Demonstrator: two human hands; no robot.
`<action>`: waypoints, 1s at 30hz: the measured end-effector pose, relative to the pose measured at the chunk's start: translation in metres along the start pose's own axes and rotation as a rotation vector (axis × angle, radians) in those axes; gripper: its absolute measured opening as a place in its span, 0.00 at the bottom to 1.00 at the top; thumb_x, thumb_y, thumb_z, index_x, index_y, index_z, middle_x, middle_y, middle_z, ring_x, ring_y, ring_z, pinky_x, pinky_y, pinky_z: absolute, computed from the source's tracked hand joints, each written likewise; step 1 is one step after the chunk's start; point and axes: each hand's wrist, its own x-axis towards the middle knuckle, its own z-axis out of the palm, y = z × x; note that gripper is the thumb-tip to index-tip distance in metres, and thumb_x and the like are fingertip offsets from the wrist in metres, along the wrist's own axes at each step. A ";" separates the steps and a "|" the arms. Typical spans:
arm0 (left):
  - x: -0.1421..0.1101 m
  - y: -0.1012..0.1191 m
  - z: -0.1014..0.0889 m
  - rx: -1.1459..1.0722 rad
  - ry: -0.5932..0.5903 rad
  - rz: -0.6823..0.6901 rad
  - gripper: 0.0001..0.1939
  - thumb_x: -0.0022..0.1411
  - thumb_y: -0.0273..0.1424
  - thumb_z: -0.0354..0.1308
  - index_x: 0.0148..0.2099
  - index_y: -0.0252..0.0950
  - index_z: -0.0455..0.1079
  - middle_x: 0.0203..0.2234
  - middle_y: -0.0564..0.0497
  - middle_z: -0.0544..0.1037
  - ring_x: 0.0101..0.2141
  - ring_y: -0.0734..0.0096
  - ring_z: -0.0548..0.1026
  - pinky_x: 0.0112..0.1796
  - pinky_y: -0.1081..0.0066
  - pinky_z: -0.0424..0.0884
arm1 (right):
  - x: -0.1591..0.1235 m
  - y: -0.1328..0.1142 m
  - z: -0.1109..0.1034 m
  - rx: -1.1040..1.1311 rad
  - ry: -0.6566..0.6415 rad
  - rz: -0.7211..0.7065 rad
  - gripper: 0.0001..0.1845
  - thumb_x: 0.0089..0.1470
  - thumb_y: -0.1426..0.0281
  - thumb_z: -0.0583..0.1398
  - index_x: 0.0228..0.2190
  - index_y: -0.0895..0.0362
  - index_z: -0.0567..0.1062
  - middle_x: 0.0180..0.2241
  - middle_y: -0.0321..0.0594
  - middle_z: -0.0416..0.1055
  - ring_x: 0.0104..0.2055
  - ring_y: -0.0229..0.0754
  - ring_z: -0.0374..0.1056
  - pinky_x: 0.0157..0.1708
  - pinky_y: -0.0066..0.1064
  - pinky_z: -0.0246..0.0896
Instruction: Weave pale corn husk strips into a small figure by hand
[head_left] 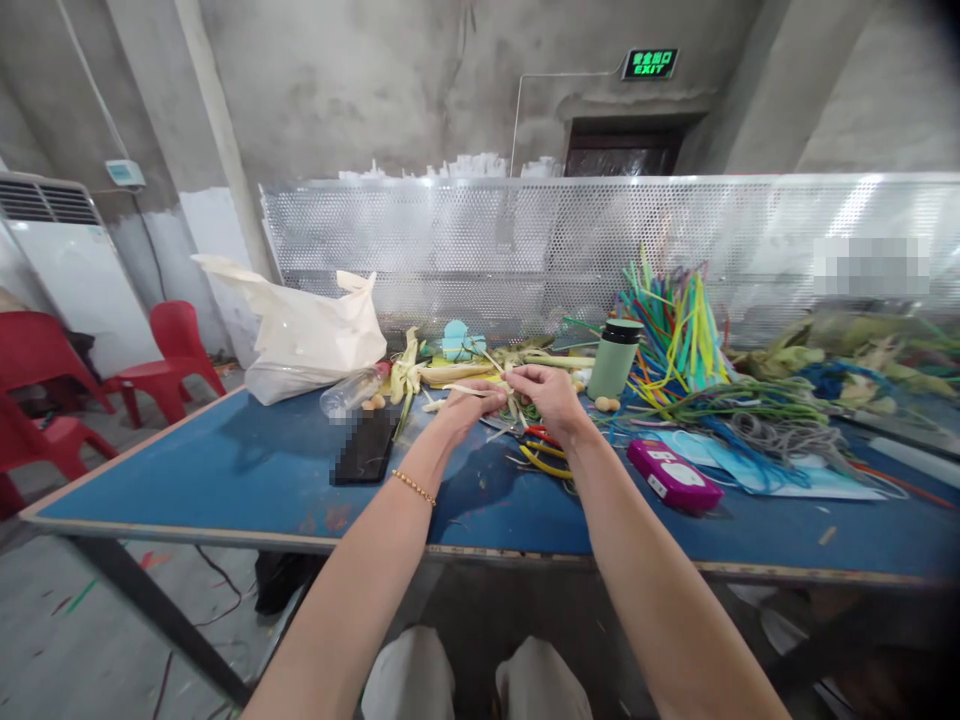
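Above the blue table, my left hand [471, 402] and my right hand [551, 398] come close together, fingers closed. Between them they pinch a pale strip of corn husk [513, 402], and thin ends of it stick out past the fingers. My fingertips cover part of the strip. Just below my right hand lie pliers with red handles [541, 435] and a tool with yellow handles [544, 463]. Behind my hands more pale corn husks [450, 374] are heaped. Small round tan beads [606, 404] sit by a green tumbler [613, 362].
A white plastic bag [311, 335], a clear bottle [352, 392] and a black phone [366, 450] are at the left. To the right are a purple box [673, 475], blue face masks [787, 470], cords [772, 435] and colourful strips [682, 320]. A perforated metal panel [465, 235] stands behind.
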 end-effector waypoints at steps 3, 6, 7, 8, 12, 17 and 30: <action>0.000 0.000 0.000 -0.007 -0.062 0.007 0.14 0.48 0.32 0.74 0.25 0.31 0.73 0.19 0.52 0.71 0.23 0.78 0.65 0.26 0.73 0.57 | 0.000 0.000 -0.002 0.043 -0.021 0.022 0.25 0.34 0.50 0.72 0.23 0.59 0.78 0.19 0.33 0.67 0.22 0.34 0.58 0.24 0.29 0.56; 0.001 -0.001 -0.001 -0.027 -0.078 0.009 0.15 0.47 0.34 0.75 0.26 0.31 0.72 0.21 0.52 0.72 0.23 0.78 0.65 0.27 0.72 0.57 | 0.003 0.004 -0.004 0.055 -0.004 0.032 0.25 0.34 0.51 0.73 0.24 0.59 0.79 0.18 0.33 0.67 0.21 0.33 0.57 0.23 0.28 0.54; 0.001 -0.001 -0.001 -0.033 -0.073 0.004 0.16 0.47 0.34 0.75 0.26 0.31 0.72 0.21 0.52 0.72 0.23 0.78 0.65 0.27 0.72 0.58 | 0.004 0.005 -0.004 0.053 0.006 0.030 0.25 0.35 0.51 0.72 0.25 0.60 0.79 0.18 0.33 0.67 0.21 0.33 0.57 0.23 0.28 0.53; 0.001 -0.001 -0.001 -0.039 -0.066 -0.002 0.16 0.46 0.34 0.75 0.26 0.31 0.73 0.21 0.52 0.72 0.24 0.78 0.65 0.28 0.72 0.58 | 0.004 0.006 -0.005 0.048 0.013 0.026 0.24 0.36 0.51 0.72 0.24 0.60 0.79 0.19 0.34 0.67 0.21 0.33 0.57 0.23 0.28 0.52; 0.002 -0.002 -0.002 -0.080 -0.044 -0.023 0.14 0.45 0.31 0.75 0.30 0.30 0.75 0.22 0.51 0.74 0.24 0.78 0.67 0.28 0.72 0.59 | 0.005 0.007 -0.008 0.054 0.014 0.018 0.23 0.42 0.50 0.69 0.22 0.59 0.78 0.21 0.36 0.69 0.22 0.32 0.58 0.22 0.28 0.52; 0.002 -0.001 -0.003 -0.164 -0.051 -0.037 0.13 0.44 0.27 0.75 0.33 0.30 0.77 0.25 0.50 0.76 0.25 0.78 0.68 0.31 0.70 0.62 | 0.003 0.003 -0.007 0.113 0.002 0.044 0.21 0.36 0.55 0.73 0.22 0.59 0.77 0.19 0.33 0.67 0.21 0.31 0.56 0.22 0.27 0.51; 0.002 0.000 0.001 -0.248 -0.050 -0.005 0.12 0.45 0.29 0.74 0.33 0.30 0.79 0.26 0.48 0.76 0.27 0.75 0.70 0.31 0.70 0.61 | 0.004 0.004 -0.007 0.143 0.060 0.058 0.21 0.33 0.56 0.75 0.23 0.58 0.78 0.21 0.37 0.72 0.21 0.32 0.60 0.21 0.26 0.54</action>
